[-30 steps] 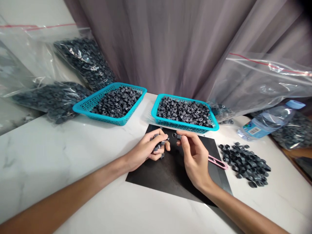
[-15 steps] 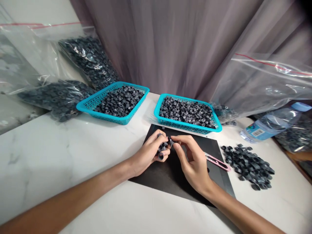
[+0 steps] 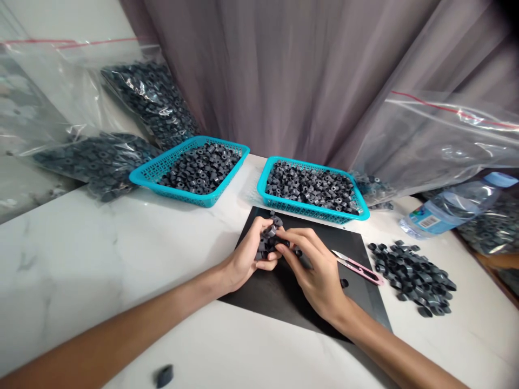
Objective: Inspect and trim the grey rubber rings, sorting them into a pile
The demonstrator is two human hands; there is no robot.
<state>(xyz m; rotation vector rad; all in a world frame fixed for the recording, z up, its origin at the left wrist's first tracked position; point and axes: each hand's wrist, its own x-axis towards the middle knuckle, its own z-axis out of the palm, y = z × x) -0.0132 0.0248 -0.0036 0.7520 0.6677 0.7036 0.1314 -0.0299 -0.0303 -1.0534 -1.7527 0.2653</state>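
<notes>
My left hand (image 3: pixel 245 256) is cupped over the black mat, its fingers curled round a handful of small dark grey plastic caps (image 3: pixel 265 246). Thumb and forefinger of my right hand (image 3: pixel 314 265) pinch at a cap (image 3: pixel 281 242) against that handful; fingertips partly cover it. Another cap (image 3: pixel 298 253) shows by the right hand's lower fingers; whether they hold it I cannot tell. Right of this hand, pink-handled thread snips (image 3: pixel 363 272) lie on the mat, blades pointing left. One black piece (image 3: pixel 344 283) rests beside the right wrist.
Two blue mesh baskets (image 3: pixel 174 189) (image 3: pixel 316 212) full of similar pieces stand behind the mat (image 3: pixel 279 308). A loose pile (image 3: pixel 416 278) lies at right, near a water bottle (image 3: pixel 446 210). Filled plastic bags (image 3: pixel 150 102) lean at left. A single cap (image 3: pixel 164 375) sits at the table's front.
A single cap has appeared on the table at the front left. My right fingers have shifted slightly left and down into the handful, and my left hand has loosened a little.
</notes>
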